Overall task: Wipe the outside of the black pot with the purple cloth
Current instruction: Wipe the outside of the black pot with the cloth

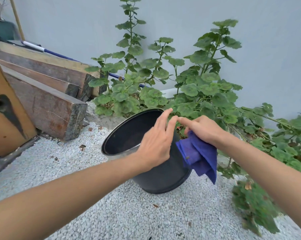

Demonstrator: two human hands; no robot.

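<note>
Two bare forearms reach in from the bottom edge over white gravel ground [59,163]. At the left edge, a stack of weathered wooden beams [47,104] lies on the gravel beside an upright orange-brown board [5,118], with a blue-and-white pole [47,50] resting across the top. The left hand [156,141] is released, fingers spread and slightly curved, held over the near rim of the round black plastic pot [160,177]; whether it touches the rim cannot be told. That pot stands tilted on the gravel near the middle, its open mouth turned toward the left and its dark inside showing. The right hand [201,129] is clenched around a bunched purple terry cloth [200,156], index finger stretched out to meet the left fingertips. The cloth hangs down against the pot's right outer wall. Behind both, leafy green geranium plants [189,87] rise against a pale grey wall [76,23] and crowd the right side.
</note>
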